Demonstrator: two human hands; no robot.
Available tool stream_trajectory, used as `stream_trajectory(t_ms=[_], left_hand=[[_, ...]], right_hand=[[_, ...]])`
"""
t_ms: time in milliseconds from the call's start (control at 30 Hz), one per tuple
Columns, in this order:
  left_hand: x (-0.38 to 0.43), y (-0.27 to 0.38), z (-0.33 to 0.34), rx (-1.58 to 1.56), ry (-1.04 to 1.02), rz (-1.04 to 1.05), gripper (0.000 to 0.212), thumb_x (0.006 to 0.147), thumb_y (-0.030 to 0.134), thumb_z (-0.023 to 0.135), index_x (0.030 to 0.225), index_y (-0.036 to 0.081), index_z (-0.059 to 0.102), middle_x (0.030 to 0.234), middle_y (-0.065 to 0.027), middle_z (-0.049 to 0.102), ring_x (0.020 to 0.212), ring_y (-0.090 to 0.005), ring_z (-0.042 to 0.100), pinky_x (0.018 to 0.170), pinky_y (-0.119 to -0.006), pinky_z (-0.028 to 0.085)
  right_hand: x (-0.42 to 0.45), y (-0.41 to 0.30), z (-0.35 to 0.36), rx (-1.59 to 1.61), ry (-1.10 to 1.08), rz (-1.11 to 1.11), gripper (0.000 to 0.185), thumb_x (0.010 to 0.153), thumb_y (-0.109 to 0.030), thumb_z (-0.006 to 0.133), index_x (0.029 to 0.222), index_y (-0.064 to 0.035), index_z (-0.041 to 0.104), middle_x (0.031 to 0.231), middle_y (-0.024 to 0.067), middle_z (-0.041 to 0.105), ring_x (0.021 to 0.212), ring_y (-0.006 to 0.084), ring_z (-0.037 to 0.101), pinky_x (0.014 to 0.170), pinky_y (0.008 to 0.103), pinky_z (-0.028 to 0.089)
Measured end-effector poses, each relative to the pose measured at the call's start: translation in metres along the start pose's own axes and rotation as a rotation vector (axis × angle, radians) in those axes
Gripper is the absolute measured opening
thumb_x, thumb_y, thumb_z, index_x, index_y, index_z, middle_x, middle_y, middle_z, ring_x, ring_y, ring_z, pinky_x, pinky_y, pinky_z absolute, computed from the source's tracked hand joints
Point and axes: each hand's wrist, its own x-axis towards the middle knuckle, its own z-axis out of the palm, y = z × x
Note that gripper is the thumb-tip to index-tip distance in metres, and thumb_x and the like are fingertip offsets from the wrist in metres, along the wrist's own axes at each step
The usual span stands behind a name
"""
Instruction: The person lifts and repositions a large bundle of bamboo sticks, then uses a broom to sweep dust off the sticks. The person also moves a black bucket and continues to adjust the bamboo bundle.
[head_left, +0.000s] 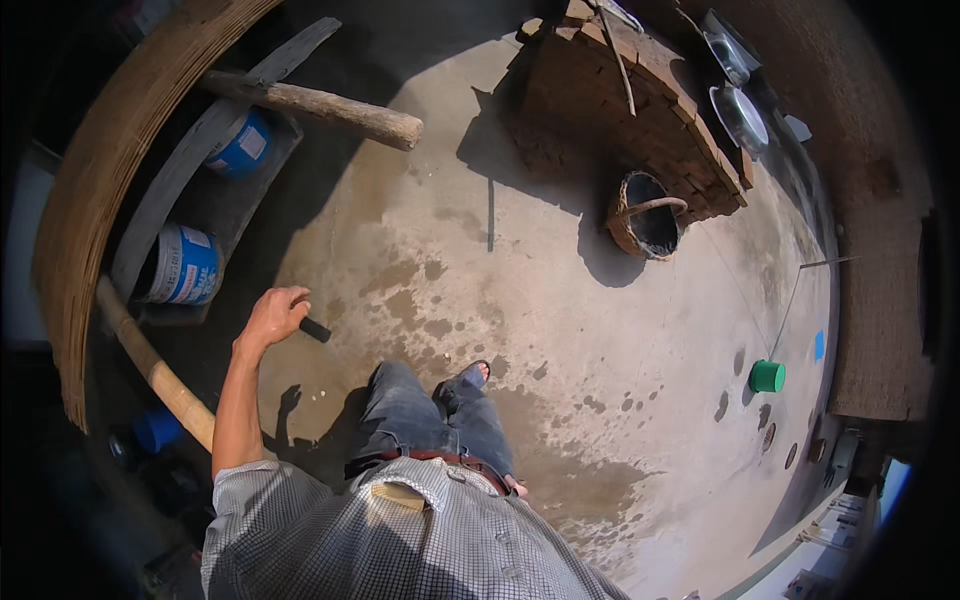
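My left hand (276, 319) is raised at the left with its fingers loosely bent and a small gap at the thumb. I see nothing held in it. A short dark bar-like piece (315, 330) shows just beyond the thumb; whether it lies below the hand or touches it cannot be told. Of my right hand (517, 486) only some fingers show beside my belt, the rest hidden by my checked shirt (450, 540). Before me spreads a concrete floor (540, 300) with dark wet spots.
Paint buckets (251, 146) (187, 266) sit on a shelf at left, near a jutting log (345, 112) and a bamboo pole (176, 394). A wicker basket (622, 232) stands against a brick structure (600, 112). Metal basins (742, 120) and a green bucket (768, 376) are at right.
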Motion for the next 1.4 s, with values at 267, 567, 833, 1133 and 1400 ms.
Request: stream_trajectory(t_ms=[267,567,833,1133,1400], left_hand=[[0.033,0.050,0.015,-0.183,0.066,-0.235,0.040,0.086,0.022,0.061,0.116,-0.004,0.068,0.100,-0.0241,0.071,0.096,-0.0376,0.069,0.086,-0.042,0.053],[0.179,0.063,-0.008,-0.761,0.403,-0.470,0.055,0.096,0.031,0.059,0.136,-0.007,0.052,0.114,-0.0166,0.068,0.092,-0.0208,0.071,0.076,-0.033,0.055],[0.309,0.073,-0.069,-0.766,0.734,-0.542,0.081,0.095,0.046,0.062,0.149,-0.007,0.034,0.138,-0.0298,0.053,0.126,-0.0319,0.057,0.103,-0.035,0.045],[0.352,0.030,-0.076,-0.548,0.813,-0.666,0.089,0.092,0.028,0.067,0.156,-0.002,0.014,0.144,-0.0257,0.049,0.129,-0.0301,0.054,0.108,-0.033,0.040],[0.378,0.072,-0.082,-0.165,0.592,-1.095,0.104,0.084,0.037,0.069,0.153,-0.009,0.006,0.130,-0.0355,0.054,0.117,-0.0447,0.058,0.095,-0.043,0.048]], right_hand=[[-0.018,-0.258,-0.076,-0.591,0.201,-0.103,0.057,0.093,-0.026,0.053,0.141,0.0029,0.044,0.128,0.0212,0.063,0.107,0.0387,0.067,0.090,0.0491,0.056],[0.006,-0.407,0.044,-0.611,-0.025,-0.133,0.056,0.090,-0.030,0.057,0.134,0.0043,0.052,0.125,0.0206,0.064,0.107,0.0322,0.066,0.091,0.0448,0.054],[0.031,-0.533,0.162,-0.760,-0.030,-0.192,0.045,0.092,-0.027,0.054,0.129,-0.0015,0.058,0.115,0.0162,0.067,0.097,0.0286,0.068,0.083,0.0429,0.055],[0.048,-0.763,0.214,-1.145,0.051,-0.231,0.036,0.095,-0.024,0.051,0.124,-0.0080,0.064,0.104,0.0111,0.071,0.085,0.0244,0.070,0.074,0.0408,0.057],[0.097,-0.955,0.404,-1.426,0.094,-0.267,0.038,0.096,-0.013,0.043,0.128,-0.0014,0.060,0.119,0.0180,0.068,0.099,0.0304,0.070,0.082,0.0449,0.059]])
